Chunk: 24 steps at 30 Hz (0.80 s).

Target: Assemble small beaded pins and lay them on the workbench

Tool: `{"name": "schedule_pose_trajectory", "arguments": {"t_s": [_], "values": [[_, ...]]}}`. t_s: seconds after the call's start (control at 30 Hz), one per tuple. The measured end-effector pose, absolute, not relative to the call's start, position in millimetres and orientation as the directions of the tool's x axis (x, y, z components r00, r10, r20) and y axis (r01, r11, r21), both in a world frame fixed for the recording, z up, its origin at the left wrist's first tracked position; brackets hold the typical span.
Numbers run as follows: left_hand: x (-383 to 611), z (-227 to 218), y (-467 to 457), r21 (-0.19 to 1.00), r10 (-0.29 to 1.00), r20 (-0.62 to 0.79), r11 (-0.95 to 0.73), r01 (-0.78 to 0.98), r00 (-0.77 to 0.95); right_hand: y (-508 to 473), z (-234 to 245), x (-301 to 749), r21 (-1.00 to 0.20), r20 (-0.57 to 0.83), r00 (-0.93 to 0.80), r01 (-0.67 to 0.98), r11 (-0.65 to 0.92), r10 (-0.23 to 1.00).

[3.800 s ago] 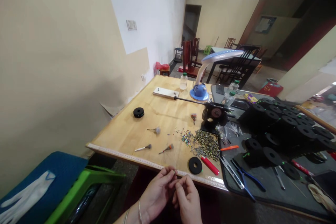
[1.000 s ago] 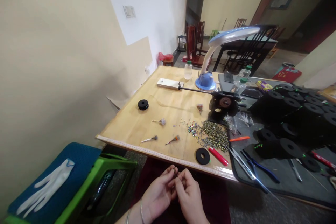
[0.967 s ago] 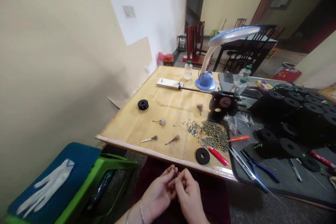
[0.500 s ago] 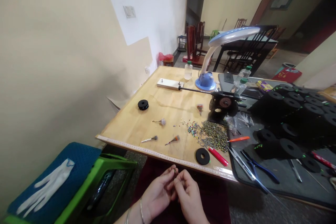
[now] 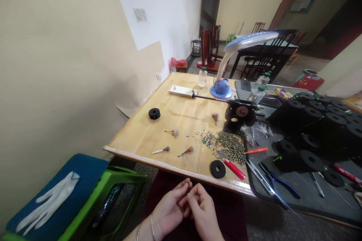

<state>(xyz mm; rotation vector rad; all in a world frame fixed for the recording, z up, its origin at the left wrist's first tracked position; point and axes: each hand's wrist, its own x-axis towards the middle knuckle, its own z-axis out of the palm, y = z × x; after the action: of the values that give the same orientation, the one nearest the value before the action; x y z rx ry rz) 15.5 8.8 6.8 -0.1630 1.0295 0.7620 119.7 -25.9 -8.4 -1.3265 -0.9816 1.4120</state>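
My left hand (image 5: 173, 202) and my right hand (image 5: 201, 205) meet just in front of the table's near edge, above my lap. A tiny dark piece shows between the left thumb and forefinger, too small to name. The right thumb and fingers are pinched together against the left fingers; whatever they grip is hidden. On the table beyond lie a black foam ring (image 5: 213, 172), a red lighter-like stick (image 5: 234, 169), a heap of small metallic cylinders (image 5: 230, 145), scattered coloured beads (image 5: 208, 140) and several small bristle bundles, one orange and grey (image 5: 186, 151).
A black winding device (image 5: 240, 115) with a long rod stands near a blue desk lamp (image 5: 221, 88). A black spool (image 5: 154, 113) lies to the left. Scissors (image 5: 261, 179), blue-handled pliers (image 5: 278, 180) and stacked black foam rolls (image 5: 299, 160) occupy the grey mat. A white glove (image 5: 52, 201) rests on a stool.
The view has shifted very slightly. Both hands keep nearly the same place and grip, and the things on the table have not moved.
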Motion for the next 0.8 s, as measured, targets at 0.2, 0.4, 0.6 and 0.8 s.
{"name": "schedule_pose_trajectory", "arguments": {"t_s": [0.2,0.4,0.6,0.8], "values": [[16.6,10.8,9.8,0.215,0.491,-0.826,0.729,-0.65,0.277,-25.8,-8.5,120.0,-0.965,-0.245,0.035,-0.101,-0.24,0.969],[16.1,9.1,8.5,0.216,0.504,-0.814,0.725,-0.654,0.289,-25.7,-8.0,119.3,-0.96,-0.253,0.016,-0.13,-0.249,0.967],[16.0,7.0,8.8,0.223,0.504,-0.815,0.729,-0.647,0.287,-26.0,-5.8,118.9,-0.959,-0.258,0.015,-0.128,-0.254,0.966],[15.7,2.8,8.8,0.23,0.527,-0.795,0.72,-0.654,0.301,-25.1,-5.8,119.8,-0.961,-0.251,0.005,-0.121,-0.248,0.968]]}}
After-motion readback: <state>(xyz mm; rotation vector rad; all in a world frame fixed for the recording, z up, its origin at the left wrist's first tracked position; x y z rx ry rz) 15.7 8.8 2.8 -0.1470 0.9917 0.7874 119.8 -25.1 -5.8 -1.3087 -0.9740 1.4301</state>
